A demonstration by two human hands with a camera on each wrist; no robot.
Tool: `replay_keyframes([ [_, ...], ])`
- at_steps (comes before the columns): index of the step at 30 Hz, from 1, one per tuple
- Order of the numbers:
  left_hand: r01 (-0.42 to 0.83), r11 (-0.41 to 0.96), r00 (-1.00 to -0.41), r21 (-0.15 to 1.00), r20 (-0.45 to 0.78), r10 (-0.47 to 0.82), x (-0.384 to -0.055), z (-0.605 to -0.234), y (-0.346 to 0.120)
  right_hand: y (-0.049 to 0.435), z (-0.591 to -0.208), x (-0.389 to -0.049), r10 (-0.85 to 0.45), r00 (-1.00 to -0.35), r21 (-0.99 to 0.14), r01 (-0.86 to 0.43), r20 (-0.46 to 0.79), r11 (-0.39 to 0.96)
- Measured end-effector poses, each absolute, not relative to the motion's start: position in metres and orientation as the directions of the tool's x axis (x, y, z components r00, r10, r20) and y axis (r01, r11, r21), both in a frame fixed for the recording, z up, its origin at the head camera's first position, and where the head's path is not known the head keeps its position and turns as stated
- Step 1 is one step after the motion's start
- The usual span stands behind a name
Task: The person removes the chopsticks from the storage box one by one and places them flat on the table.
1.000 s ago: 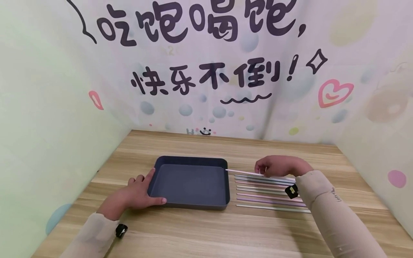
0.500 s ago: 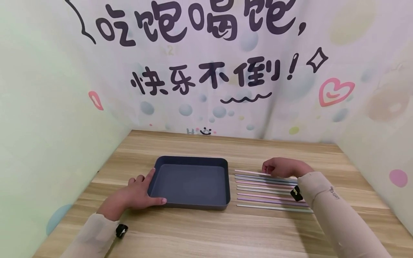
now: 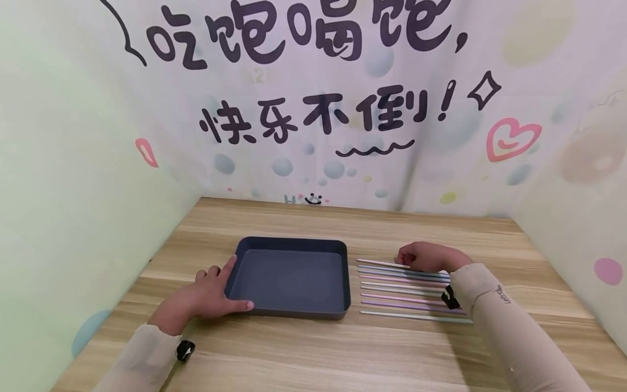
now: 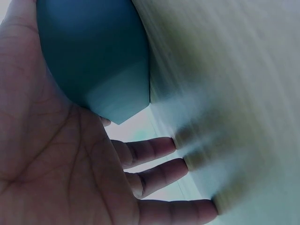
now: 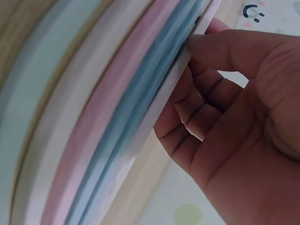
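Observation:
My left hand point(image 3: 210, 294) rests at the near left corner of a dark blue rectangular tray point(image 3: 308, 314), thumb over its front rim and index finger along its left side. The left wrist view has the tray wall point(image 4: 93, 56) against the palm, the other fingers extended with their tips on the tabletop. To the tray's right, my right hand point(image 3: 431, 257) pinches a pale pink chopstick point(image 3: 382, 263), the rearmost of a row. In the right wrist view, thumb and fingertips meet on that chopstick point(image 5: 133, 147); its right end is hidden in the head view.
Several pastel chopsticks point(image 3: 416, 317) in blue, pink, white, purple and green lie side by side in front of the held one. All lie on a wood-grain table point(image 3: 303, 354). A printed cloth point(image 3: 313, 174) hangs behind, with pale side walls point(image 3: 73, 190) at either side.
The right hand has shifted right and slightly nearer, bringing the pale pink chopstick away from the tray's right rim into line with the others. The left hand and tray stay put.

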State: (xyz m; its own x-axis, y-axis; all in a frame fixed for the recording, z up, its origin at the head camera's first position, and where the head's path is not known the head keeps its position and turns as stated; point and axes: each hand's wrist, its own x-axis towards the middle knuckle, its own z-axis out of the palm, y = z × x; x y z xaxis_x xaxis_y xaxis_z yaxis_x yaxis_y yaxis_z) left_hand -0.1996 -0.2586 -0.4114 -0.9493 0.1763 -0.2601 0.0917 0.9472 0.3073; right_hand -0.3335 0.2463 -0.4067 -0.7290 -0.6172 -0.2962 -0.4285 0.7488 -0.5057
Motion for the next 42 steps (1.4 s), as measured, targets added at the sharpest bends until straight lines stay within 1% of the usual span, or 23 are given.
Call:
replay_keyframes([
  [26,0.090,0.948,-0.950,0.306,-0.260,0.174,-0.200,-0.410,-0.259,0.246,-0.410,-0.336,-0.618,-0.745,-0.482,-0.457,-0.251,0.747],
  [29,0.085,0.948,-0.948,0.307,-0.269,0.172,-0.200,-0.412,-0.260,0.249,-0.408,-0.334,-0.618,-0.758,-0.450,-0.487,-0.209,0.749],
  [33,0.082,0.946,-0.948,0.315,-0.268,0.171,-0.198,-0.411,-0.262,0.257,-0.397,-0.325,-0.603,-0.789,-0.410,-0.514,-0.119,0.753],
  [37,0.087,0.945,-0.947,0.315,-0.268,0.176,-0.198,-0.411,-0.263,0.273,-0.387,-0.306,-0.577,-0.817,-0.385,-0.527,-0.017,0.757],
  [42,0.119,0.941,-0.948,0.317,-0.247,0.203,-0.199,-0.413,-0.263,0.299,-0.383,-0.276,-0.481,-0.871,-0.345,-0.483,0.098,0.805],
])
